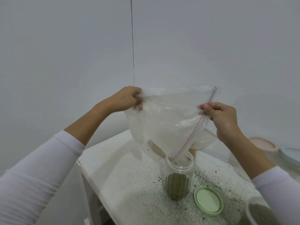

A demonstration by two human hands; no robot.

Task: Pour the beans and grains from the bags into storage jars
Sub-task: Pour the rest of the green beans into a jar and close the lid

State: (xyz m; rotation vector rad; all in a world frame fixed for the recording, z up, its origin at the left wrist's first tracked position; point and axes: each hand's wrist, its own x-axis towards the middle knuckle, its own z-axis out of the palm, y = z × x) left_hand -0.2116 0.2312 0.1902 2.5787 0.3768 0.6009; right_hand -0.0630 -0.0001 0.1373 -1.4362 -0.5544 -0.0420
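Over the speckled bench (129, 184), your left hand (128, 99) and right hand (218, 114) are gripping a bag (168, 117), its corner dipping into the jar (179, 177).

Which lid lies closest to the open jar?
The green lid, flat on the table just right of the jar. The pink lid and blue lid sit farther right.

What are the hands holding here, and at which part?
Both grip the clear zip bag: left hand bunches its bottom corner, right hand pinches the zip edge.
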